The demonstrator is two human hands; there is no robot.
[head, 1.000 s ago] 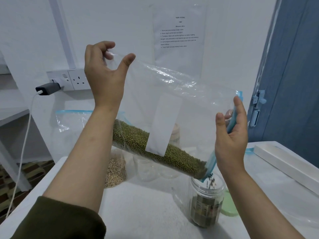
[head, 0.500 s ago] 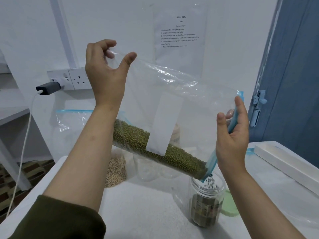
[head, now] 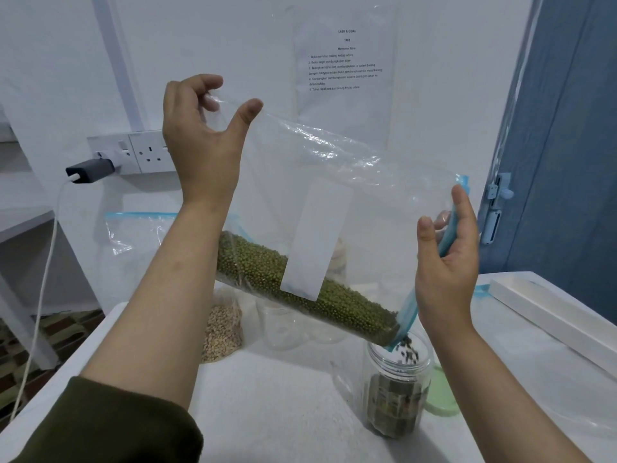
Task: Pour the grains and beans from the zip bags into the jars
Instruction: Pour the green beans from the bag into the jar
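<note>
A clear zip bag [head: 350, 182] with a white label hangs tilted above the table. My left hand [head: 200, 138] pinches its raised bottom corner. My right hand [head: 445, 265] grips the blue zip edge at the low end. Green beans [head: 300, 289] lie along the bag's lower fold and spill from the corner of its mouth into an open clear jar [head: 395, 392], which is partly filled. A light green lid [head: 440, 396] lies beside the jar, to its right.
Behind the bag stand a zip bag of pale grains [head: 220, 332] and empty clear jars [head: 280, 325]. A white tray [head: 547, 312] lies at the table's right. A wall socket with a plugged charger [head: 90, 168] is at left. A blue door [head: 567, 128] is at right.
Beans keep falling from the bag's mouth into the jar. Both hands hold nearly the same pose, with the left hand raised very slightly.
</note>
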